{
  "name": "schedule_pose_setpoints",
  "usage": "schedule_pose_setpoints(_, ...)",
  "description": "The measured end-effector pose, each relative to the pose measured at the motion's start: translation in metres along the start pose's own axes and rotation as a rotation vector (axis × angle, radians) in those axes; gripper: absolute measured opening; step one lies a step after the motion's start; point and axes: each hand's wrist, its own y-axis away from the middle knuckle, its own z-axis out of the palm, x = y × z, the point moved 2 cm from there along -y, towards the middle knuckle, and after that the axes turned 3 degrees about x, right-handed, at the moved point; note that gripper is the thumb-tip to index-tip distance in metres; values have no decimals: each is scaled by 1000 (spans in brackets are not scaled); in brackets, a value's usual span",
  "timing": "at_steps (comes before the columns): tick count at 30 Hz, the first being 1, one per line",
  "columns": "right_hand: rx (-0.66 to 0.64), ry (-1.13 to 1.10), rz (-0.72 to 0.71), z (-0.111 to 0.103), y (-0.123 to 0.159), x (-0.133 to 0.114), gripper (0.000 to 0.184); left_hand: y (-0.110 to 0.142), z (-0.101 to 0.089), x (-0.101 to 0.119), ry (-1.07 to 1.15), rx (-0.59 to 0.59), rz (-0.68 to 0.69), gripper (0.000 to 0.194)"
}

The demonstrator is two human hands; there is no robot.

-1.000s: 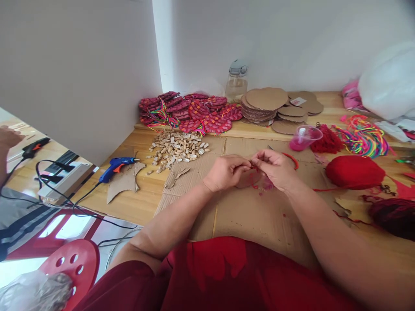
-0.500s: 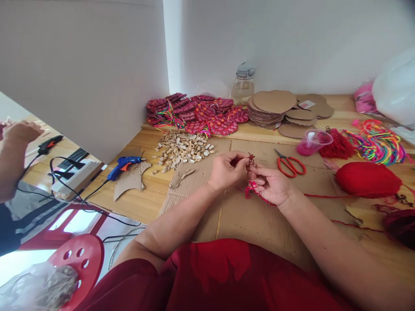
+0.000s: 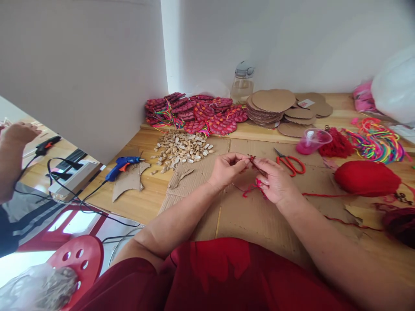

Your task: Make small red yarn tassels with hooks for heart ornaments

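While the head camera looked down at the table, the left hand (image 3: 225, 170) and the right hand (image 3: 275, 178) met just right of the middle of the frame. Both had their fingers curled, with thumb and finger pinched tight on a bit of dark yarn (image 3: 251, 159). Its curly end stuck up at the fingertips, and its long way slanted down and right, into the right hand. Some pink yarn (image 3: 258, 183) showed under the right hand's fingers, with loose ends hanging down to the left. How much yarn was tucked in that hand, I can't tell.

Just right of the hands, the scissors (image 3: 289, 162) lay on the cardboard sheet (image 3: 246, 220), tips to the upper left, red handles to the lower right. A big red yarn ball (image 3: 367, 178) sat at the right, longest from side to side. Near the upper right, a white label (image 3: 305, 103) lay on the cardboard shapes (image 3: 274, 101); its print was too small to read.
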Motion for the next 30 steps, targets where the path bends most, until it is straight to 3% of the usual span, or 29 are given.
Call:
schedule_pose_setpoints(5, 66, -31, -13, -4, -6, 1, 34, 2, 2, -4, 62, -33, -76, 29)
schedule_pose_setpoints(10, 79, 36, -60, -2, -4, 2, 40, -2, -1, -7, 7, 74, -79, 25)
schedule_pose_setpoints(16, 1, 379, -309, 2, 1, 4, 30, -7, -8, -9, -297, 158, 69, 16)
schedule_pose_setpoints(23, -35, 821, -536, 2, 8, -3, 12, -2, -6, -8, -518, 135, 196, 12)
schedule_pose_setpoints(26, -31, 761, -505, 4, 8, -4, 11, 1, -4, -4, -588, 124, 253, 12)
schedule_pose_setpoints(30, -15, 490, -371, 4, 2, 3, 11, 2, -3, -3, -618, 131, 312, 12)
